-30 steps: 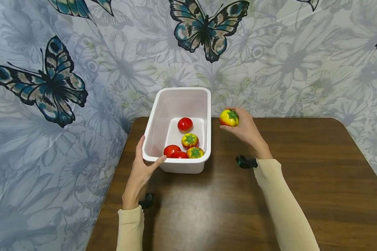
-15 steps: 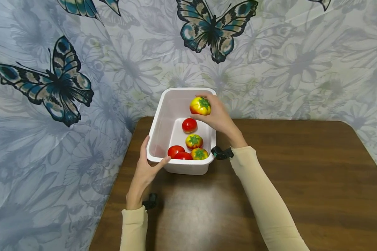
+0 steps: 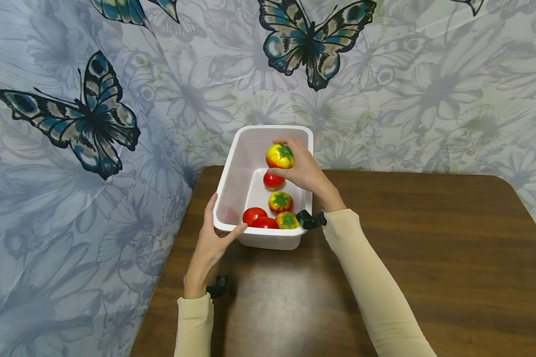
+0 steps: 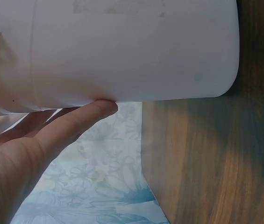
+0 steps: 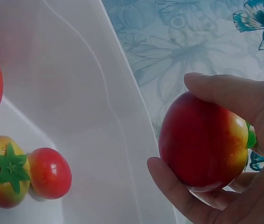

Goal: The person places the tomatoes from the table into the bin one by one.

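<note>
A white plastic tub (image 3: 268, 240) stands at the table's far left edge. My left hand (image 3: 210, 248) holds its near left corner, thumb at the front rim and fingers along the outer side. In the left wrist view the fingers (image 4: 75, 123) lie against the tub wall. My right hand (image 3: 305, 171) holds a red-and-yellow tomato (image 3: 279, 156) with a green leafy top, between thumb and fingers, over the tub's far part. Below it lies a red tomato (image 3: 273, 181). Nearer are a red-and-yellow tomato (image 3: 280, 202), another yellowish tomato (image 3: 288, 220) and two red tomatoes (image 3: 265, 223).
The brown wooden table (image 3: 429, 258) extends to the right of the tub. Behind it hangs a floral cloth backdrop (image 3: 411, 99) with butterflies. A dark strap device (image 3: 311, 219) on the right wrist is close to the tub's near right corner.
My right hand has carried the red-and-yellow tomato left from beside the tub to over it, then slightly down. The left hand stays on the tub's corner, and the head view has shifted slightly.
</note>
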Tool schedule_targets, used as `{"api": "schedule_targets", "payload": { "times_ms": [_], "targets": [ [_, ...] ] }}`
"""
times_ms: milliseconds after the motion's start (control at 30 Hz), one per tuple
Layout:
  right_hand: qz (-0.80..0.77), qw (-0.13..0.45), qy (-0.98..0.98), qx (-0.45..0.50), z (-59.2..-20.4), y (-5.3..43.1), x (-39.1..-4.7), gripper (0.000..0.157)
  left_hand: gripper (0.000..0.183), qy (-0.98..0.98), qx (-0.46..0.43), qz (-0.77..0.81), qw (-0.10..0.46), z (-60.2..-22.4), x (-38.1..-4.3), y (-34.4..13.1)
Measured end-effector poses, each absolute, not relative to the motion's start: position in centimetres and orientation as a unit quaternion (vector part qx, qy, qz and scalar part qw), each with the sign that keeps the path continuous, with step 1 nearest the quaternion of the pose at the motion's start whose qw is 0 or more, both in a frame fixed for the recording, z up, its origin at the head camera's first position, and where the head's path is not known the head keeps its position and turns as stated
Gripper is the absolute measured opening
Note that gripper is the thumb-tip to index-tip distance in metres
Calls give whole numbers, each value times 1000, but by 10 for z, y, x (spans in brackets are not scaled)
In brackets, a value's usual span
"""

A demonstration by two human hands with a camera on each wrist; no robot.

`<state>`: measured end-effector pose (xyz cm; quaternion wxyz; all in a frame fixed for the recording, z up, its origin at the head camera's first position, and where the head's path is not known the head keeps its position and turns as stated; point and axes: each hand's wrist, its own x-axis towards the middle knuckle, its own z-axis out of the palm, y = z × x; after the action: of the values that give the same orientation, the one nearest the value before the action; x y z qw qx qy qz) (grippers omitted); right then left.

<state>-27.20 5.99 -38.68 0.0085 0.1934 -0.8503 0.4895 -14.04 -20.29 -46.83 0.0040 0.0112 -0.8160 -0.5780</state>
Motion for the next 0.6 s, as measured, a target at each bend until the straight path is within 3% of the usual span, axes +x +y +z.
{"api": "schedule_targets", "payload": {
  "times_ms": [600],
  "targets": [
    [448,-15,-873,193,-386,62,-268,76,106,-812,7,-584,5,-469,-142,-201]
  ]
}}
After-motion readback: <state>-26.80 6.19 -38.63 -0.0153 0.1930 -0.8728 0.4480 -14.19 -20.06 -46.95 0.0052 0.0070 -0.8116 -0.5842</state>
